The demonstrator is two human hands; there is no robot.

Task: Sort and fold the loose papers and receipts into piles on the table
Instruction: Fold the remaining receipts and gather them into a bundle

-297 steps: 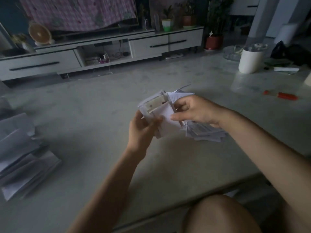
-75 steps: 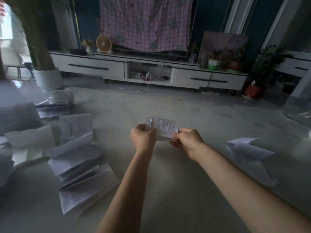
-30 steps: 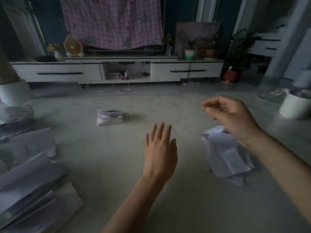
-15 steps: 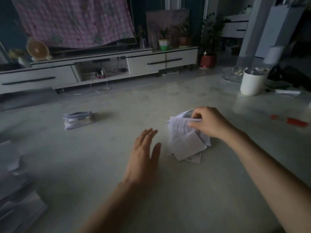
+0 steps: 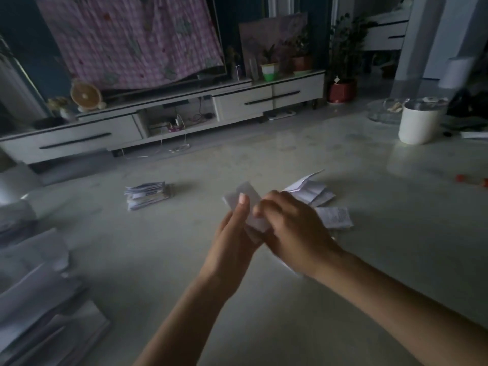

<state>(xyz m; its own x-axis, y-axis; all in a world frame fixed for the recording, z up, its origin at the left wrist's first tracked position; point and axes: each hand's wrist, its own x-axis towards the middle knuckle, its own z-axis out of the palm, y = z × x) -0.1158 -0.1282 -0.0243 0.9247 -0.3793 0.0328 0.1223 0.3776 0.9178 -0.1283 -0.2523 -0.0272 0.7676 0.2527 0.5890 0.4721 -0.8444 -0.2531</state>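
Above the middle of the pale table [image 5: 264, 326], my left hand [image 5: 232, 239] and my right hand [image 5: 293, 228] both grip a small white receipt [image 5: 248, 199]. It stands tilted between my fingers, its lower part hidden by them. Just behind my right hand lies a loose heap of unfolded receipts [image 5: 314, 194]. A small stack of folded receipts [image 5: 148, 195] rests farther left on the table. Larger folded papers [image 5: 39, 299] are piled at the left edge.
A white cylindrical container [image 5: 418, 122] stands at the back right of the table, with dark items beside it. A red pen-like object [image 5: 472, 179] lies at the right edge. A white TV cabinet [image 5: 158, 120] runs across the room beyond the table.
My right hand lifted a receipt off the loose heap and my left hand rose from the table to grip it too. The view shifted slightly right.
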